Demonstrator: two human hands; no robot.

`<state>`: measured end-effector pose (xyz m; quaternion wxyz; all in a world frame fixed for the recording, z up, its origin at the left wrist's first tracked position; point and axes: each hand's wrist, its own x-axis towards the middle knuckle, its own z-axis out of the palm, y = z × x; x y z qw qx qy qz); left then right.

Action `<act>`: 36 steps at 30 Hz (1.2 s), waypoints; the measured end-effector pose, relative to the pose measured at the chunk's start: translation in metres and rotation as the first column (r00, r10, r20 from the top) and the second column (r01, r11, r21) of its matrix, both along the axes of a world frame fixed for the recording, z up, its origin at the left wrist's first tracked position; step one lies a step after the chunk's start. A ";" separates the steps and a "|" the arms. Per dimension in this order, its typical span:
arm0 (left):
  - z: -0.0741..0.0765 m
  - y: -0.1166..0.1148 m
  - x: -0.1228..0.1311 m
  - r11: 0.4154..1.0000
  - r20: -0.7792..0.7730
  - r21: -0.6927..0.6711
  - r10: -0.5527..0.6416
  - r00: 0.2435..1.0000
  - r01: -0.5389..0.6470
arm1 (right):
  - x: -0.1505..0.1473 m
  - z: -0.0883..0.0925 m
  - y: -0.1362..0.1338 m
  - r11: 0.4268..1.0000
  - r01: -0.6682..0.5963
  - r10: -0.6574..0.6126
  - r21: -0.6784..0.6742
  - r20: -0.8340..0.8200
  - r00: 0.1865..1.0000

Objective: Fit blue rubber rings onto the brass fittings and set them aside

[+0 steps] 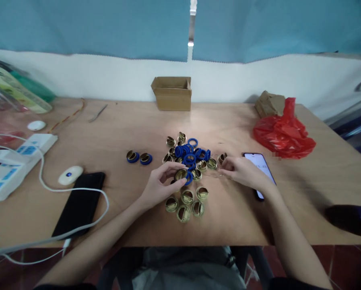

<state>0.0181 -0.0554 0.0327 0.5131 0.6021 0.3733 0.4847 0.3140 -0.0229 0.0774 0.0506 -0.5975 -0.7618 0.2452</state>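
Note:
My left hand (160, 183) is closed in a pinch on a brass ring part (180, 174) with a blue ring (188, 177) against it. My right hand (242, 171) lies curled beside the pile, fingertips pinched near a brass part (221, 157); what they hold is too small to name. A heap of blue rings (188, 153) and brass parts lies just beyond both hands. Several brass parts (186, 201) sit grouped close to me. Two brass parts fitted with blue rings (139, 157) stand apart to the left.
A lit phone (260, 163) lies under my right wrist, a black phone (80, 201) at left with a white cable (77, 189) over it. A white device (15, 159), a cardboard box (172, 93), a red bag (281, 131) and tweezers (98, 113) rest on the wooden table (114, 133).

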 end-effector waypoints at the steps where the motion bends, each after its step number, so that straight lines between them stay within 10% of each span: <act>1: 0.000 0.000 0.001 1.000 -0.006 -0.004 -0.004 1.000 0.004 | -0.004 -0.002 0.000 1.000 0.014 -0.015 0.013 0.033 0.999; 36: 0.004 -0.003 0.001 0.999 -0.116 0.023 -0.046 0.992 0.049 | -0.020 -0.008 -0.002 0.988 0.153 -0.154 0.026 0.241 0.958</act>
